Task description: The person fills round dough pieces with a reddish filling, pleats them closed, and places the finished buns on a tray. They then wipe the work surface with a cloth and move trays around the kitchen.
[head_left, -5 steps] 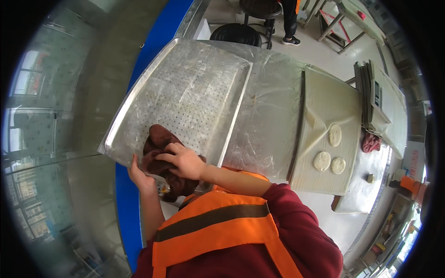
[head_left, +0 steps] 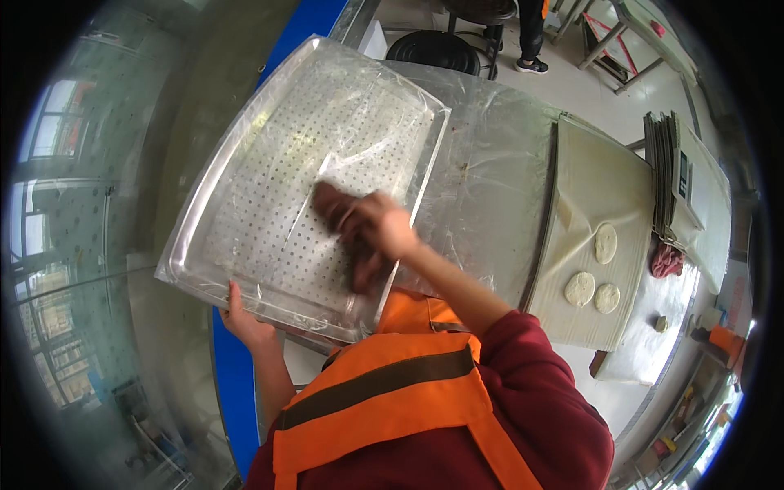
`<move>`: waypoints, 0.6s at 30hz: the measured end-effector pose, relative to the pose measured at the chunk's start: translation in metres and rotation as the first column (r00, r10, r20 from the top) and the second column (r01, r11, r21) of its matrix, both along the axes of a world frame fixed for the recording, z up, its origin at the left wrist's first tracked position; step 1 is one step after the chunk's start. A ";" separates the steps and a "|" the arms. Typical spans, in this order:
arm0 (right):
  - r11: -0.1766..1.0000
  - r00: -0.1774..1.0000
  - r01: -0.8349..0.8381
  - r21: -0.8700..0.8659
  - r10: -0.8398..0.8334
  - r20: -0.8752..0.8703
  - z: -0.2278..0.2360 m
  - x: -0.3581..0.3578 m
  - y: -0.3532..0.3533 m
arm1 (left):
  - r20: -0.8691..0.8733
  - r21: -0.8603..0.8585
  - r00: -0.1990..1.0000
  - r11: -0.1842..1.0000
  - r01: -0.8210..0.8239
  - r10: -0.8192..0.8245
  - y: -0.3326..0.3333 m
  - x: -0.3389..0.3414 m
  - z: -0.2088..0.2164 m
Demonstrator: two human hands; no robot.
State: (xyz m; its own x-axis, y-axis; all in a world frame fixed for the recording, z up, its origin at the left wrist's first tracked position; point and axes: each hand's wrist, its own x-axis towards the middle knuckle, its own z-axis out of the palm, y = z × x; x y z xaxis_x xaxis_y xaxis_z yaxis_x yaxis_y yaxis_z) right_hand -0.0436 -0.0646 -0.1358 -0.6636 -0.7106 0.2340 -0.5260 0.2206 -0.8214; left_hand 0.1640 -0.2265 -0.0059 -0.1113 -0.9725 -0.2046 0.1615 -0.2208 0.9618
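A perforated metal tray (head_left: 253, 216) lies tilted in front of me, with clear plastic film over it. My left hand (head_left: 249, 328) holds the tray's near left edge, its thumb on the rim and the other fingers hidden below. A bunched brown cloth (head_left: 365, 268) is under my right hand (head_left: 385, 226), whose fingers are closed around it. The cloth rests against the near right part of the tray and is blurred by motion.
Film-covered metal table (head_left: 482, 180) extends to the right. There a cloth-covered board (head_left: 584, 184) bears three flat dough rounds (head_left: 580, 289). Beyond are stacked boards (head_left: 665, 163) and a reddish cloth (head_left: 667, 260). A person's leg (head_left: 532, 37) shows at the back.
My right hand has swept the brown cloth from the tray's near left edge rightward and farther across it. The left hand stays at the near edge. The view has shifted slightly.
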 end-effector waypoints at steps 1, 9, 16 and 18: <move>0.985 0.990 0.122 0.120 -0.129 0.058 -0.008 -0.029 0.003 | 0.008 -0.022 1.000 1.000 -0.015 0.015 0.003 0.001 0.005; 0.830 0.947 0.184 -0.527 -0.006 0.321 0.118 -0.032 -0.057 | 0.084 -0.100 0.990 0.989 -0.107 0.116 0.026 -0.002 0.035; 0.836 0.936 -0.258 -0.484 0.092 -0.340 0.141 -0.001 -0.118 | 0.224 -0.238 0.963 0.966 -0.096 0.151 0.052 0.007 0.050; 0.859 0.969 -0.049 -0.509 -0.082 -0.231 0.100 -0.052 -0.121 | 0.219 -0.211 0.966 0.973 -0.092 0.139 0.057 0.009 0.053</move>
